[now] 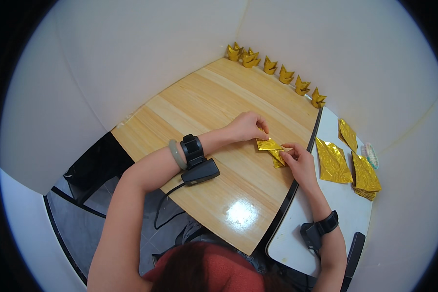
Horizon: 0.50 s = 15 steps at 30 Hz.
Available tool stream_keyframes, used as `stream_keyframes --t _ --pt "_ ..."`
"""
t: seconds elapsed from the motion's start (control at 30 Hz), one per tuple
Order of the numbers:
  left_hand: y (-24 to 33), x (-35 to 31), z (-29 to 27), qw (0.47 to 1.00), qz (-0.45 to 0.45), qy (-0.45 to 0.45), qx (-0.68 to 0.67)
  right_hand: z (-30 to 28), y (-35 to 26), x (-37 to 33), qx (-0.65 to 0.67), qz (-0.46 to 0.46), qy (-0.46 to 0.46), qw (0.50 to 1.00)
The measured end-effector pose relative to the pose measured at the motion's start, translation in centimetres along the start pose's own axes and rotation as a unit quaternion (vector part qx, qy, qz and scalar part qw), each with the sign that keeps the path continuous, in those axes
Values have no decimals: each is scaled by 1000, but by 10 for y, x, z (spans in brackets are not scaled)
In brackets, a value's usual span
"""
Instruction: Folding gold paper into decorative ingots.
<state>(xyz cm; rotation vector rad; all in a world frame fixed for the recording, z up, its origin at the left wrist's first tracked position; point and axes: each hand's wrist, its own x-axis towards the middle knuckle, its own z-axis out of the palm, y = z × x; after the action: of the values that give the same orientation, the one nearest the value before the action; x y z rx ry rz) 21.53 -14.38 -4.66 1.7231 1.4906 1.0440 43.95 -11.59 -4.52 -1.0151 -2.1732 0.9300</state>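
Observation:
Between my two hands is a partly folded piece of gold foil paper (269, 145), held a little above the wooden table (190, 109). My left hand (248, 127) pinches its upper left corner between thumb and fingers. On the other side, my right hand (297, 158) grips the right edge with thumb and forefinger. A folded flap of the same gold paper hangs below, beside the right fingertips. Whether the paper touches the tabletop I cannot tell.
Several folded gold paper ingots (286, 74) stand in a row along the far wall. On the white side table (297, 233) at the right lie a flat gold sheet (334, 161), a stack of gold sheets (366, 176), another small gold pile (348, 133) and a pale patterned object (371, 155).

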Motion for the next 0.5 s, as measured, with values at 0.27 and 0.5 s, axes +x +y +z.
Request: stream_keyframes --t 0.27,0.5 --pt "-3 -4 5 974 165 -103 112 -4 -4 -4 -150 -140 -15 979" --pt "2 -7 3 981 119 -131 83 2 -23 -21 -318 -190 -202 907"
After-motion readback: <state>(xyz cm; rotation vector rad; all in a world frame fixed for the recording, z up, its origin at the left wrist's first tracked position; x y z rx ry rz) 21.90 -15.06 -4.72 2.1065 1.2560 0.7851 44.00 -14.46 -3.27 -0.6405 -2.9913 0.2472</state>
